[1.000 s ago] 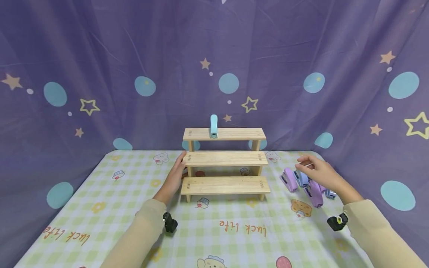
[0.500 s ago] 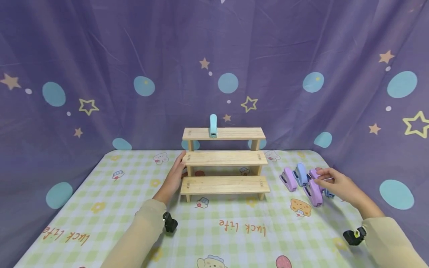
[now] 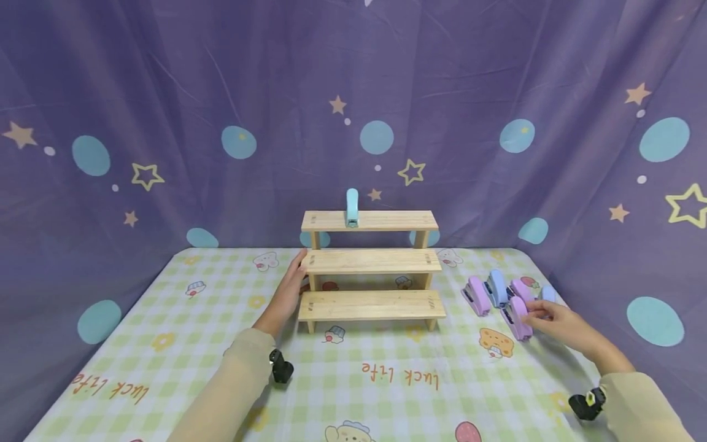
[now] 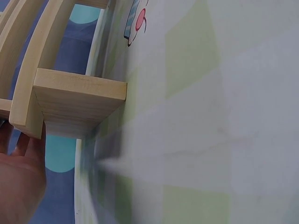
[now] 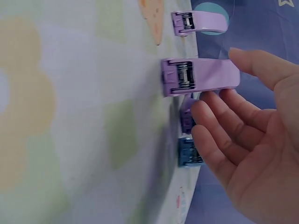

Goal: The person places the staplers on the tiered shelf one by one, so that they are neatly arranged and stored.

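A three-step wooden display stand is on the table. At its left side, my left hand holds the end of the middle shelf; the left wrist view shows its fingertips passing behind the board. A turquoise stapler stands on the top shelf. To the right, my right hand is at the front purple stapler, which is still on the table. In the right wrist view, thumb and fingers lie on opposite sides of this purple stapler.
Around the right hand stand another purple stapler at the left, a blue stapler, a purple stapler behind, and a blue stapler at the far right. A checked cloth covers the table. A purple curtain hangs behind.
My right hand has moved from above the blue stapler, rightward past the rear staplers, then down and forward to the front purple stapler. The left hand stays on the stand.
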`<act>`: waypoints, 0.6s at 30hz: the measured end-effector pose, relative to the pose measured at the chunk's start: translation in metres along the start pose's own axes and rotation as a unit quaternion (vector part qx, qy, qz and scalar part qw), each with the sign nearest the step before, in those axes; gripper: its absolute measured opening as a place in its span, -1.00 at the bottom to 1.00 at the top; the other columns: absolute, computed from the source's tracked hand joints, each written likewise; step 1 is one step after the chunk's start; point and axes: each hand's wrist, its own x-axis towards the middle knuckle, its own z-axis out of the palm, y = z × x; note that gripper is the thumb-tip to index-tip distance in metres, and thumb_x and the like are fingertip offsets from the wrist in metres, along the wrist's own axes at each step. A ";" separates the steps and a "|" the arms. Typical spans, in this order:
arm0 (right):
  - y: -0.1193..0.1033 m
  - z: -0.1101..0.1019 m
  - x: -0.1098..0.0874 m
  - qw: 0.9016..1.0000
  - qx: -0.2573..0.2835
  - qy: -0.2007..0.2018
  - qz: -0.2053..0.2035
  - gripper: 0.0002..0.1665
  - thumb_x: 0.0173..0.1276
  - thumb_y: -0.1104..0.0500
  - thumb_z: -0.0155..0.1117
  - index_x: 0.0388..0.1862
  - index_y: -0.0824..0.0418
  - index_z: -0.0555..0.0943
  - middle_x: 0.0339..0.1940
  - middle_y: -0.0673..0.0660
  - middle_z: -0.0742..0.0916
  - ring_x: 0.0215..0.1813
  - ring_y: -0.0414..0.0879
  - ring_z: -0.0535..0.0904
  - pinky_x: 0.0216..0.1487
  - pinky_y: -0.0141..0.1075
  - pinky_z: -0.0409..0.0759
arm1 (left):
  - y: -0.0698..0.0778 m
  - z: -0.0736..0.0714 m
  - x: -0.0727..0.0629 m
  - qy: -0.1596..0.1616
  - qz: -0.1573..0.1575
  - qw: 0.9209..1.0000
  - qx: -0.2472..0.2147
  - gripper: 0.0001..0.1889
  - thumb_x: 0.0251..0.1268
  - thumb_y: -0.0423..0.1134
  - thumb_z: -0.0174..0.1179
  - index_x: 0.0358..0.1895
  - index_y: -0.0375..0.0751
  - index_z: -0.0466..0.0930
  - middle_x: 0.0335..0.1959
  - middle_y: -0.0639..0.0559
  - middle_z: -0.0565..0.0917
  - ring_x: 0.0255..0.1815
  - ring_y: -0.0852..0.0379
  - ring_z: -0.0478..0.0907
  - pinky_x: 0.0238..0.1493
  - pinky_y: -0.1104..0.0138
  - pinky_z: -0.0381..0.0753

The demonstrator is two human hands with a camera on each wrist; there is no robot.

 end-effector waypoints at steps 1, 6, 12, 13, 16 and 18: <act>0.002 0.002 0.000 1.000 0.004 -0.005 0.001 -0.40 0.45 0.08 0.29 0.19 0.58 0.47 -0.06 0.28 0.72 -0.14 -0.24 0.56 -0.21 -0.38 0.59 | 0.000 0.000 0.000 0.002 -0.001 1.000 0.003 -0.42 0.71 -0.07 -0.37 0.66 0.04 -0.22 0.65 -0.07 -0.12 0.58 -0.20 -0.04 0.51 -0.10 0.02; 0.010 0.009 0.000 0.998 0.041 -0.030 0.032 -0.32 0.48 0.04 0.26 0.23 0.62 0.39 0.01 0.32 0.69 -0.14 -0.22 0.59 -0.20 -0.34 0.63 | 0.000 0.002 -0.001 0.009 0.005 1.000 0.015 -0.42 0.70 0.01 -0.37 0.66 0.13 -0.21 0.65 -0.02 -0.10 0.57 -0.16 0.00 0.50 -0.07 0.08; 0.016 0.014 -0.002 0.996 0.058 -0.034 0.053 -0.34 0.49 -0.03 0.25 0.24 0.50 0.41 0.01 0.23 0.67 -0.10 -0.15 0.54 -0.19 -0.34 0.58 | 0.014 0.002 -0.010 0.001 0.001 1.000 0.004 -0.42 0.71 -0.07 -0.36 0.66 0.03 -0.21 0.65 -0.07 -0.11 0.58 -0.20 -0.04 0.51 -0.10 0.00; 0.016 0.014 -0.003 0.997 0.055 -0.033 0.053 -0.36 0.49 -0.03 0.26 0.23 0.48 0.42 0.00 0.20 0.67 -0.09 -0.15 0.53 -0.19 -0.35 0.57 | 0.018 0.003 -0.013 0.001 -0.001 1.000 0.005 -0.42 0.71 -0.09 -0.36 0.66 0.01 -0.21 0.64 -0.09 -0.12 0.58 -0.21 -0.05 0.51 -0.11 -0.01; 0.016 0.016 -0.005 0.997 0.051 -0.034 0.055 -0.40 0.47 -0.05 0.27 0.19 0.42 0.46 -0.04 0.15 0.67 -0.10 -0.15 0.51 -0.18 -0.36 0.53 | 0.031 0.004 -0.021 -0.001 0.000 1.000 0.013 -0.42 0.71 -0.12 -0.37 0.66 -0.06 -0.22 0.64 -0.13 -0.14 0.58 -0.24 -0.08 0.51 -0.13 -0.06; 0.015 0.016 -0.005 0.997 0.051 -0.032 0.058 -0.43 0.46 -0.05 0.28 0.16 0.39 0.48 -0.09 0.13 0.66 -0.13 -0.16 0.50 -0.19 -0.36 0.51 | 0.034 0.005 -0.023 -0.003 0.004 1.000 0.013 -0.42 0.71 -0.12 -0.37 0.66 -0.08 -0.23 0.64 -0.14 -0.15 0.58 -0.26 -0.09 0.51 -0.14 -0.07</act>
